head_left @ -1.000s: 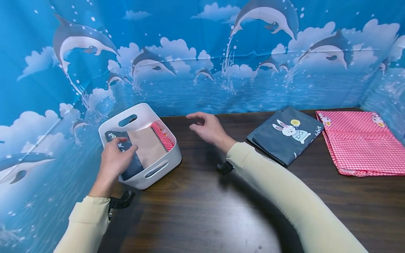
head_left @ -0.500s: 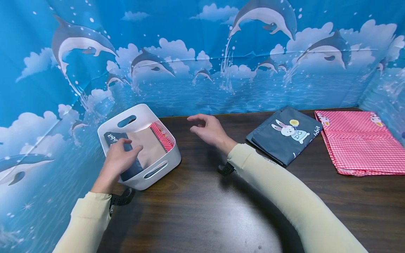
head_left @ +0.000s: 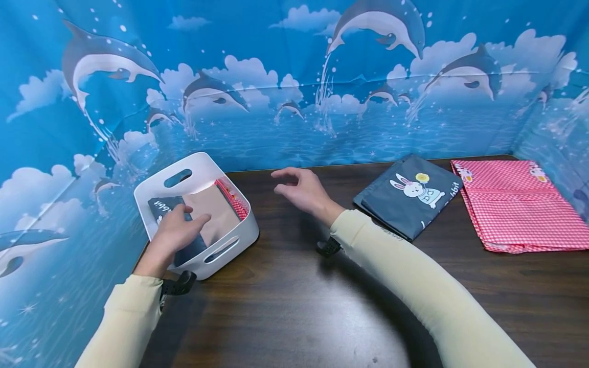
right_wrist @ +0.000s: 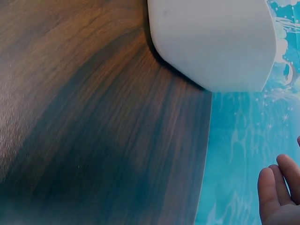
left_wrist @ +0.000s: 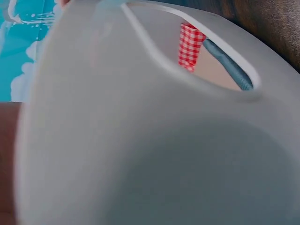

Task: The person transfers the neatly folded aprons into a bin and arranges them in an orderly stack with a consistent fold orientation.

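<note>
My left hand (head_left: 177, 232) is over the near left part of a white plastic basket (head_left: 249, 232), its thumb spread from loosely bent fingers. Beneath it lies a dark folded cloth (head_left: 190, 250) with white lettering; whether the fingertips touch it I cannot tell. Beside that cloth in the basket are a flat beige piece (head_left: 213, 204) and a red checked cloth (head_left: 233, 199). To the right of the basket, my right hand (head_left: 303, 191) hovers above the table with bent fingers and nothing in them. The basket's outer wall (left_wrist: 93, 117) fills most of the left wrist view.
On the right of the dark wooden table (head_left: 294, 306) lies a folded dark cloth with a rabbit print (head_left: 409, 197). A folded red checked cloth (head_left: 524, 204) is beside it. A blue dolphin-print curtain (head_left: 276, 92) hangs behind the table and along the left.
My left hand has shifted slightly right and down over the basket, uncovering more lettering on the dark cloth. The right hand stays nearly still. The head view has turned slightly.
</note>
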`<state>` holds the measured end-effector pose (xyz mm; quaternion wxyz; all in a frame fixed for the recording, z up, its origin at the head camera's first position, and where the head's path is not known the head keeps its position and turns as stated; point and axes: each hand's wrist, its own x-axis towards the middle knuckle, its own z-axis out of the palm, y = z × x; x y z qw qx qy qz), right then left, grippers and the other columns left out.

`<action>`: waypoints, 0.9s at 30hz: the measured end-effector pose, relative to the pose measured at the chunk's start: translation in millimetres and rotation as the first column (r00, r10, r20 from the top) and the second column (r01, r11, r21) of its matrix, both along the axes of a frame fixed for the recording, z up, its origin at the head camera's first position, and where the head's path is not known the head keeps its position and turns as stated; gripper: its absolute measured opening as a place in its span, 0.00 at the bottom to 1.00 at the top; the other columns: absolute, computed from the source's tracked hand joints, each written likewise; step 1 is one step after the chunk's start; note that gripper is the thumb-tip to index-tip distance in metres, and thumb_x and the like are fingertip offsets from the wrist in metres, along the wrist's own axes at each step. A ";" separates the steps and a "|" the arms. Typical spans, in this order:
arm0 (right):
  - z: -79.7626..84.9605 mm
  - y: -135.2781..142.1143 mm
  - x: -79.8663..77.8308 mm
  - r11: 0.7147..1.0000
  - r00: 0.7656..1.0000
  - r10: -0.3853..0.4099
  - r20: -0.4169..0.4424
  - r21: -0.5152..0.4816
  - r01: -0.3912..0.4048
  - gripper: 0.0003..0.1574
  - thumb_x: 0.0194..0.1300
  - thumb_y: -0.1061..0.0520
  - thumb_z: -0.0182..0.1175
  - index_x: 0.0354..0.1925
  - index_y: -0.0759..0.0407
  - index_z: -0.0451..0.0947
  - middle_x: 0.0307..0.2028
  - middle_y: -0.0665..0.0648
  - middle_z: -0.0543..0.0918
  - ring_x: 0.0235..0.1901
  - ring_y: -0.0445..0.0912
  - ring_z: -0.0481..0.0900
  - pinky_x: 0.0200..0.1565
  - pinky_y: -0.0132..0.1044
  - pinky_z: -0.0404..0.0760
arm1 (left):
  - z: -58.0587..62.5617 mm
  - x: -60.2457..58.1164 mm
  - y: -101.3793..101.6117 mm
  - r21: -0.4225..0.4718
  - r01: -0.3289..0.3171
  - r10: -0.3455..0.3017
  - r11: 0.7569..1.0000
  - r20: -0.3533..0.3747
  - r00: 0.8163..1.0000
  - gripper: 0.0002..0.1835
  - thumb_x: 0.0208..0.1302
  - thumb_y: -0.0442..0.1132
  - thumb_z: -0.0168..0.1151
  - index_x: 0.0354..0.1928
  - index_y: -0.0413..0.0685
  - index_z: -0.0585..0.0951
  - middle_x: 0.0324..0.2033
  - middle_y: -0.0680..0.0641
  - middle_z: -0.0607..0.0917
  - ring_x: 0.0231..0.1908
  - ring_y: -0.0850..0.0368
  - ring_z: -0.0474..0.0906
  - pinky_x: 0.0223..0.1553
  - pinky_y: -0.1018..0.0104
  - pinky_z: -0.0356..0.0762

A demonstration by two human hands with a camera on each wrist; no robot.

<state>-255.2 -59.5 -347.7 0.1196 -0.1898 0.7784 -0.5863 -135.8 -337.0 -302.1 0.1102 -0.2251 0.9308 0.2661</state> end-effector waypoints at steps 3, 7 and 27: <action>1.2 7.6 -0.8 1.000 1.000 -0.012 0.002 0.015 0.012 0.21 0.74 0.54 0.66 0.63 0.48 0.86 0.69 0.54 0.83 0.58 0.52 0.85 0.60 0.51 0.85 | 4.7 0.1 7.9 -0.051 0.028 -0.030 0.998 -0.051 0.998 0.44 0.80 0.56 0.53 0.79 0.25 0.57 0.77 0.19 0.58 0.72 0.24 0.60 0.69 0.27 0.73; 1.9 20.3 -4.2 0.998 0.999 -0.036 -0.005 0.060 0.036 0.21 0.75 0.53 0.65 0.64 0.47 0.85 0.70 0.53 0.82 0.59 0.52 0.84 0.60 0.52 0.85 | 13.1 -1.6 26.6 -0.103 0.066 -0.078 0.992 -0.116 0.990 0.43 0.78 0.55 0.56 0.78 0.26 0.61 0.77 0.21 0.58 0.73 0.24 0.60 0.68 0.27 0.74; -18.2 141.1 -16.9 0.923 0.972 -0.194 -0.133 0.310 0.227 0.27 0.78 0.51 0.60 0.71 0.52 0.79 0.77 0.60 0.74 0.56 0.60 0.78 0.57 0.55 0.76 | 29.2 -47.2 162.3 -0.171 0.306 -0.342 0.936 -0.254 0.905 0.40 0.77 0.53 0.61 0.80 0.38 0.64 0.85 0.32 0.51 0.84 0.31 0.47 0.80 0.25 0.51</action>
